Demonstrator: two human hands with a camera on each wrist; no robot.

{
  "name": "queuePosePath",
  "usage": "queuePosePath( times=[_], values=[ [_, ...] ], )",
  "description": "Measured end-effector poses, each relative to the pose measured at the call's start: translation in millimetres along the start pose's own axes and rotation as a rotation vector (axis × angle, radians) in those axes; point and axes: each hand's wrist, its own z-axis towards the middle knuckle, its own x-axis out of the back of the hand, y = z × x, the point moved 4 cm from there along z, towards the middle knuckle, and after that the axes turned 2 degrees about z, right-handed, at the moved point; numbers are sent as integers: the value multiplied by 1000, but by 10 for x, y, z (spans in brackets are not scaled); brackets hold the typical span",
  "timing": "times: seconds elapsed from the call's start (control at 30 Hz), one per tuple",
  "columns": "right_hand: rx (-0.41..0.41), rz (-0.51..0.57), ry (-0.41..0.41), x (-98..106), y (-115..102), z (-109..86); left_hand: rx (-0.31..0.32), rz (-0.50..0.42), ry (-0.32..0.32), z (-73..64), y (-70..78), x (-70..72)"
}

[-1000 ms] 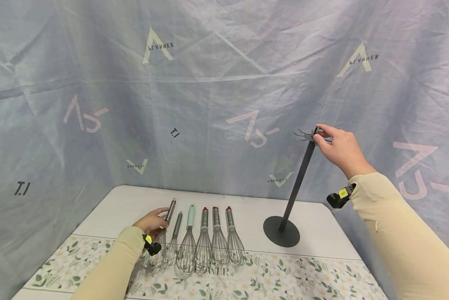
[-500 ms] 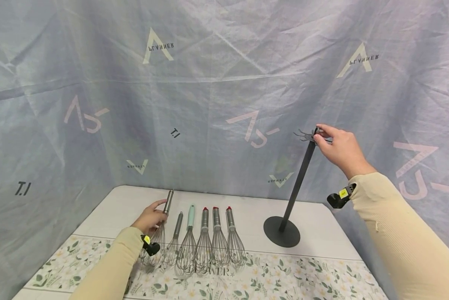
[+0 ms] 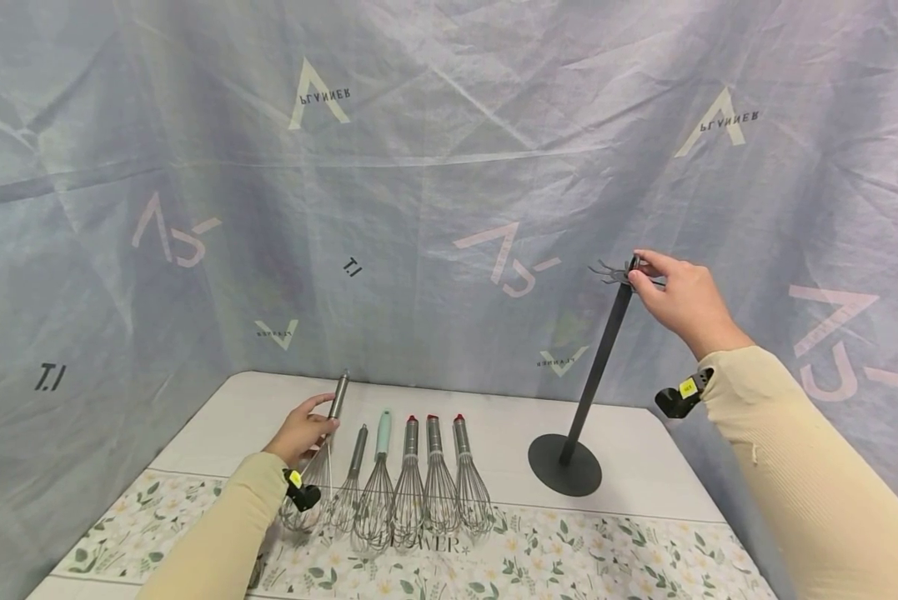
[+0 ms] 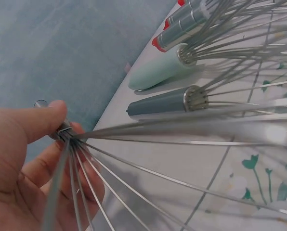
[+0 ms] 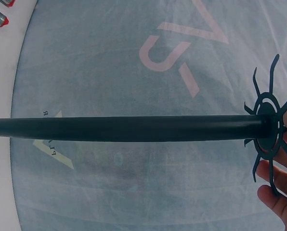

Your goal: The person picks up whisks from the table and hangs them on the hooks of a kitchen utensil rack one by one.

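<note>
With the leftmost whisk (image 3: 339, 396) gripped in the left hand (image 3: 298, 432) over the tabletop (image 3: 494, 446), could snag wire on wire with the smaller whisk (image 3: 356, 458) alongside if swung sideways, or topple the stand (image 3: 596, 375) if tugged by the right hand (image 3: 686, 300) pinching its top.

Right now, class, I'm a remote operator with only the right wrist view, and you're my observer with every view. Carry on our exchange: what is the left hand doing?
Observer: The left hand grips the leftmost whisk.

Operator: My view barely reaches the others. How many are there?

Observer: Five other whisks lie side by side on the table.

Operator: I see the pole of the stand, but not its foot. What's there?

Observer: A round, dark base, resting on the table.
</note>
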Motion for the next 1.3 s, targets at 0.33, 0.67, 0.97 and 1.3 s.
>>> queuePosePath(
  times=[0.33, 0.67, 0.97, 1.3],
  values=[
    [-8, -1, -8, 3, -1, 1, -15, 21, 19, -19, 125, 36],
    [-8, -14, -9, 6, 1, 1, -27, 84, 43, 2, 254, 120],
    [-6, -9, -13, 11, 8, 3, -46, 72, 37, -7, 411, 162],
    [-18, -1, -23, 4, 15, 1, -92, 50, 33, -27, 605, 172]
  ],
)
